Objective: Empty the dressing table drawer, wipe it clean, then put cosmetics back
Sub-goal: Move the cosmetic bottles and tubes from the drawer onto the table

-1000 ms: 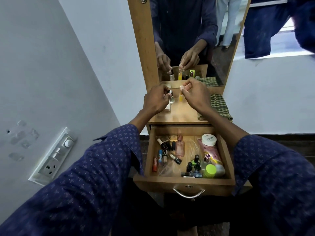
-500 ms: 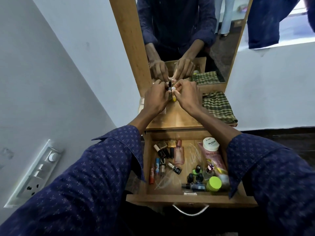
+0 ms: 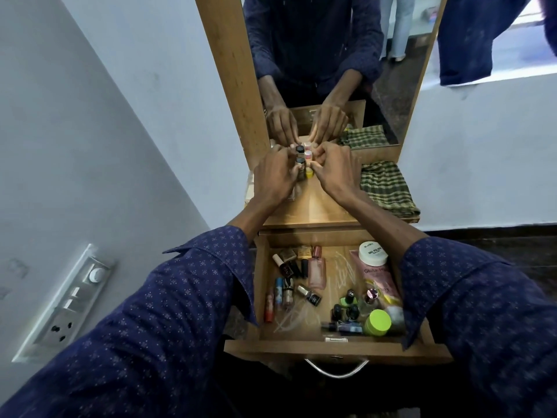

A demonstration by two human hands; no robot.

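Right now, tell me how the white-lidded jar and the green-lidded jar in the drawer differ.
The white-lidded jar sits at the drawer's back right corner; the green-lidded jar sits near the front right. The white lid carries printed lettering; the green lid is plain. The white-lidded jar rests against the top of a pink tube; the green-lidded jar lies beside dark nail polish bottles. Both are round, closed, and in the open drawer.

Wall switchboard [image 3: 64, 300]; dark blue, perhaps hanging, garment [image 3: 470, 37] by window.
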